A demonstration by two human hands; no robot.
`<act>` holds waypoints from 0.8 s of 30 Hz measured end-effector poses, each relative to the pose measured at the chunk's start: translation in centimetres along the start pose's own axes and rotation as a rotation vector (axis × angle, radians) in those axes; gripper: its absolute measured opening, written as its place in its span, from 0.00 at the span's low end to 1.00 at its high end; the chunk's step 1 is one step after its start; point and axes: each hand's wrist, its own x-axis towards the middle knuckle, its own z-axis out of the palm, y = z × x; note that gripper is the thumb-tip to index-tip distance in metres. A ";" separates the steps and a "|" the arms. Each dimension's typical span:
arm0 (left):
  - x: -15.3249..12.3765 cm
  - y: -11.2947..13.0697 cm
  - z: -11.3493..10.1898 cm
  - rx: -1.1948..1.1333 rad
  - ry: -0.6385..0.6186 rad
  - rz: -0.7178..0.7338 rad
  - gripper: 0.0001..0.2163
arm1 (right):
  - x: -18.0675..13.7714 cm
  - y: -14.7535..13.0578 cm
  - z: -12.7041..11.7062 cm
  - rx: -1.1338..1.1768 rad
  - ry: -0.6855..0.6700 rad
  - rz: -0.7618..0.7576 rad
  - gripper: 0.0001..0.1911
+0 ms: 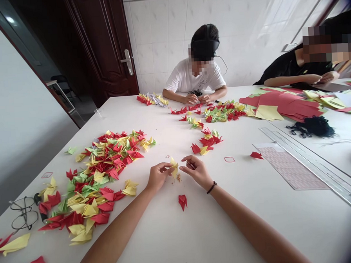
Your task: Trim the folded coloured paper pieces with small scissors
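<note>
Low over the middle of the table, my left hand [159, 174] pinches a yellow folded paper crane [174, 167] between thumb and fingertips. My right hand [196, 170], with a dark band at the wrist, is closed in a pinch just right of the crane. Something thin seems to be between its fingers, too small to make out. Tiny yellowish-brown beads or bits [178, 178] lie on the tabletop below the crane. Nearer to me, a single red folded paper piece [182, 202] lies between my forearms.
A big heap of red, yellow and green paper cranes [106, 166] spreads at left, beside eyeglasses [24, 213]. Ahead are more cranes [225, 111]. At right lie paper sheets [282, 104], black thread [313, 127], a cutting template [292, 166] and a clear ruler [313, 171]. Two people sit opposite.
</note>
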 end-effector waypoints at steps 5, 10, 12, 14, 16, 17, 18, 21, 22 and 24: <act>-0.2 0.2 0.2 0.054 -0.029 0.037 0.13 | -0.1 0.0 0.4 -0.129 -0.079 -0.010 0.10; -0.4 0.4 0.3 0.118 -0.045 0.054 0.13 | -0.4 0.0 0.6 -0.197 -0.124 -0.068 0.06; -0.4 0.4 0.3 0.156 -0.054 0.080 0.12 | -0.5 0.0 0.7 -0.207 -0.112 -0.105 0.04; -0.5 0.4 0.3 0.191 -0.055 0.109 0.11 | -0.6 0.1 0.8 -0.208 -0.095 -0.124 0.04; -0.5 0.5 0.3 0.207 -0.051 0.130 0.10 | -0.7 0.0 0.9 -0.184 -0.084 -0.126 0.04; -0.6 0.5 0.3 0.210 -0.046 0.139 0.09 | -0.7 -0.1 0.9 -0.161 -0.079 -0.123 0.03; -0.6 0.5 0.3 0.214 -0.038 0.148 0.09 | -0.8 -0.2 1.0 -0.133 -0.071 -0.118 0.03; -0.6 0.5 0.3 0.226 -0.011 0.169 0.06 | -0.8 -0.5 1.1 -0.049 -0.036 -0.090 0.06; -0.6 0.5 0.3 0.230 -0.001 0.174 0.06 | -0.8 -0.6 1.1 -0.031 -0.024 -0.078 0.07; -0.5 0.5 0.3 0.236 0.012 0.178 0.05 | -0.7 -0.5 1.0 -0.005 -0.010 -0.053 0.08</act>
